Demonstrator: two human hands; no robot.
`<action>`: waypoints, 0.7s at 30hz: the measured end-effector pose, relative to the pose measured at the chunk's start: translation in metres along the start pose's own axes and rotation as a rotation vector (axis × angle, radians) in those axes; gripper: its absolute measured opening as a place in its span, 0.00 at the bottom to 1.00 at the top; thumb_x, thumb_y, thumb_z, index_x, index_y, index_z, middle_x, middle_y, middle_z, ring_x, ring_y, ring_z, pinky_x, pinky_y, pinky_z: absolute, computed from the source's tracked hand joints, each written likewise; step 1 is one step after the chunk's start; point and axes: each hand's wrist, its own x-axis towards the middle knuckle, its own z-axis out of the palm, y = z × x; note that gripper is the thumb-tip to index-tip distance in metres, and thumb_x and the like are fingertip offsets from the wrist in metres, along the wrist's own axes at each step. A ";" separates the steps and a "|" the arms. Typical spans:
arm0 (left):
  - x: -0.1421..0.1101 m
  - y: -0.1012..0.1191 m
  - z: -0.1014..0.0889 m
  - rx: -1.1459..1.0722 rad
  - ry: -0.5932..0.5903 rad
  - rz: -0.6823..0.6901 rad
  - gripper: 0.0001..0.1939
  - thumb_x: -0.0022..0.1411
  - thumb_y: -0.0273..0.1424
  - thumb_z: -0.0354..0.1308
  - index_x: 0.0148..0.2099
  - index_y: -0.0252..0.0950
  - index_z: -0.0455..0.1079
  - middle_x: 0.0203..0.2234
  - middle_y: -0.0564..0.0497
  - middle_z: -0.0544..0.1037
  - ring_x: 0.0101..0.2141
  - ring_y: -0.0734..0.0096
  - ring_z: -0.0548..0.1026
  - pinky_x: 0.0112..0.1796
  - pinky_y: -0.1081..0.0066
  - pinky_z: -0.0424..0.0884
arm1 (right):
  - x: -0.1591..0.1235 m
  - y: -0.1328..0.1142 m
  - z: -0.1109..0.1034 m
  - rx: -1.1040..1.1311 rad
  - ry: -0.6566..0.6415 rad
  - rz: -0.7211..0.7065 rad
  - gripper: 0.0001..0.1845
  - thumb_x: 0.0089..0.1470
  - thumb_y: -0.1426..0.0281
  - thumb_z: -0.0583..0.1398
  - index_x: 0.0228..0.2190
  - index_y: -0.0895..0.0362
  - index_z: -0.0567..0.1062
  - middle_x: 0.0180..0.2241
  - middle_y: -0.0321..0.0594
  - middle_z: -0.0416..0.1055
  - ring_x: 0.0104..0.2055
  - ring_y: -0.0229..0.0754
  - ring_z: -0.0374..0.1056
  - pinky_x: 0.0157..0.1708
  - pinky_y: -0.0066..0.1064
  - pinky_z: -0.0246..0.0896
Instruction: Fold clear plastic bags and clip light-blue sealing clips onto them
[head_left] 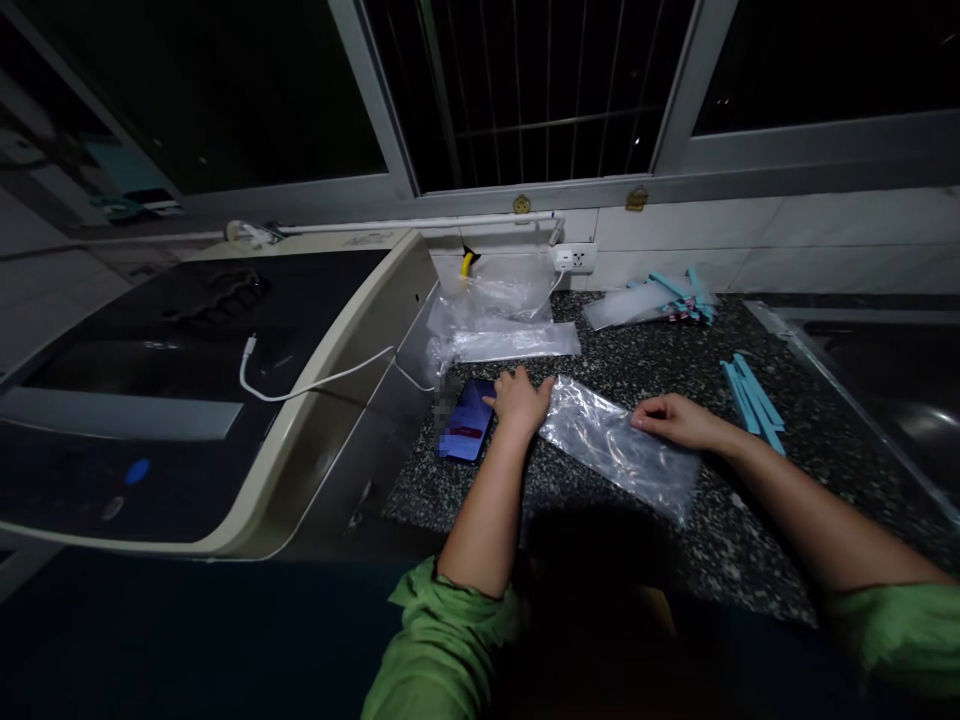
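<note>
A clear plastic bag (622, 445) lies flat on the dark speckled counter between my hands. My left hand (517, 402) rests with its fingers spread, the thumb at the bag's left end and the other fingers beside the phone (469, 420). At the bag's upper right edge, my right hand (679, 420) has its thumb and fingertips pinched together on the film. The phone's screen is lit. Several light blue strips (752, 403) lie on the counter just right of my right hand.
Behind my hands sit more clear plastic bags (517, 342) and another pile of blue strips (686, 300). A white cable (330, 380) crosses the washing machine (330, 340) on the left. A charger sits in the wall socket (577, 259). The sink (900, 390) borders the right.
</note>
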 end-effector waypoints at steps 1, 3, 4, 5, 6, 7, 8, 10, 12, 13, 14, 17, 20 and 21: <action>0.001 -0.001 0.001 -0.008 0.012 0.003 0.24 0.50 0.45 0.56 0.45 0.34 0.67 0.45 0.31 0.69 0.50 0.42 0.64 0.48 0.42 0.54 | 0.000 -0.001 0.000 -0.002 0.002 0.000 0.29 0.37 0.43 0.57 0.19 0.59 0.71 0.20 0.37 0.66 0.24 0.37 0.59 0.25 0.29 0.53; 0.003 -0.001 0.003 -0.069 0.057 0.091 0.22 0.53 0.44 0.55 0.44 0.34 0.67 0.44 0.33 0.70 0.50 0.46 0.64 0.48 0.46 0.56 | -0.001 -0.002 -0.002 -0.001 0.009 -0.001 0.30 0.37 0.43 0.57 0.19 0.59 0.72 0.20 0.37 0.67 0.24 0.37 0.59 0.26 0.29 0.54; 0.004 0.000 0.004 -0.129 0.056 0.154 0.20 0.54 0.43 0.54 0.43 0.34 0.67 0.43 0.35 0.71 0.48 0.50 0.66 0.48 0.50 0.57 | -0.002 -0.002 -0.003 0.002 0.018 -0.002 0.30 0.37 0.43 0.57 0.20 0.59 0.72 0.20 0.37 0.67 0.24 0.37 0.59 0.26 0.29 0.54; 0.005 0.000 0.004 -0.203 0.023 0.204 0.18 0.56 0.42 0.52 0.41 0.34 0.68 0.40 0.38 0.73 0.46 0.54 0.68 0.47 0.55 0.60 | -0.002 -0.003 -0.003 0.005 0.028 -0.006 0.30 0.37 0.43 0.57 0.20 0.59 0.72 0.20 0.37 0.66 0.24 0.37 0.59 0.26 0.29 0.54; 0.006 0.001 0.005 -0.281 -0.043 0.234 0.16 0.57 0.42 0.51 0.40 0.34 0.69 0.37 0.41 0.74 0.42 0.59 0.70 0.45 0.60 0.62 | -0.002 -0.003 -0.004 0.008 0.039 -0.010 0.29 0.36 0.43 0.57 0.20 0.59 0.72 0.20 0.37 0.66 0.24 0.37 0.59 0.26 0.29 0.54; 0.008 0.001 0.005 -0.352 -0.127 0.240 0.16 0.57 0.41 0.50 0.38 0.34 0.69 0.33 0.44 0.75 0.37 0.63 0.71 0.41 0.64 0.64 | -0.003 -0.003 -0.004 0.011 0.051 -0.014 0.29 0.36 0.43 0.57 0.19 0.59 0.72 0.20 0.37 0.66 0.24 0.37 0.59 0.26 0.29 0.54; 0.009 0.001 0.006 -0.408 -0.216 0.223 0.16 0.57 0.42 0.50 0.35 0.33 0.70 0.29 0.47 0.75 0.33 0.67 0.71 0.38 0.68 0.65 | -0.003 -0.003 -0.005 0.013 0.063 -0.016 0.29 0.36 0.43 0.58 0.19 0.58 0.72 0.20 0.37 0.66 0.24 0.37 0.59 0.25 0.29 0.54; 0.011 0.000 0.006 -0.482 -0.351 0.158 0.16 0.54 0.41 0.53 0.30 0.32 0.70 0.22 0.52 0.72 0.26 0.72 0.68 0.31 0.72 0.63 | -0.003 -0.003 -0.005 0.018 0.087 -0.018 0.29 0.37 0.43 0.58 0.19 0.58 0.72 0.20 0.37 0.67 0.24 0.37 0.59 0.25 0.29 0.54; 0.013 -0.001 0.006 -0.540 -0.421 0.097 0.13 0.51 0.38 0.56 0.26 0.32 0.69 0.18 0.55 0.68 0.22 0.76 0.65 0.28 0.74 0.61 | -0.003 -0.002 -0.005 0.020 0.101 -0.018 0.28 0.37 0.43 0.58 0.20 0.58 0.73 0.20 0.37 0.67 0.24 0.38 0.60 0.25 0.29 0.54; 0.013 -0.002 0.007 -0.573 -0.438 0.073 0.11 0.50 0.36 0.56 0.24 0.32 0.68 0.17 0.57 0.67 0.21 0.78 0.63 0.27 0.75 0.60 | -0.003 -0.001 -0.005 0.020 0.099 -0.017 0.28 0.37 0.43 0.58 0.20 0.58 0.73 0.20 0.37 0.67 0.24 0.38 0.60 0.26 0.29 0.54; 0.014 -0.003 0.007 -0.604 -0.447 0.059 0.09 0.49 0.34 0.56 0.23 0.32 0.67 0.16 0.58 0.66 0.20 0.79 0.62 0.26 0.76 0.59 | -0.003 -0.001 -0.006 0.020 0.091 -0.015 0.28 0.37 0.43 0.58 0.20 0.58 0.73 0.20 0.37 0.68 0.24 0.38 0.60 0.26 0.29 0.55; 0.015 -0.004 0.008 -0.655 -0.447 0.060 0.07 0.48 0.30 0.56 0.22 0.32 0.65 0.16 0.58 0.65 0.20 0.81 0.60 0.25 0.77 0.58 | -0.004 -0.001 -0.007 0.022 0.040 -0.001 0.28 0.36 0.44 0.58 0.19 0.58 0.73 0.20 0.38 0.68 0.24 0.38 0.61 0.27 0.30 0.55; 0.013 -0.002 0.007 -0.651 -0.455 0.094 0.07 0.49 0.31 0.55 0.23 0.33 0.64 0.16 0.58 0.65 0.20 0.81 0.60 0.24 0.77 0.57 | -0.005 -0.005 -0.008 0.033 -0.009 0.012 0.27 0.36 0.45 0.59 0.19 0.59 0.72 0.21 0.38 0.68 0.25 0.38 0.61 0.27 0.30 0.55; 0.012 -0.001 0.006 -0.648 -0.466 0.108 0.08 0.49 0.31 0.55 0.23 0.33 0.64 0.16 0.58 0.64 0.20 0.80 0.60 0.24 0.77 0.57 | -0.006 -0.007 -0.007 0.043 -0.012 0.014 0.27 0.36 0.45 0.59 0.20 0.59 0.73 0.22 0.38 0.69 0.26 0.38 0.62 0.27 0.30 0.56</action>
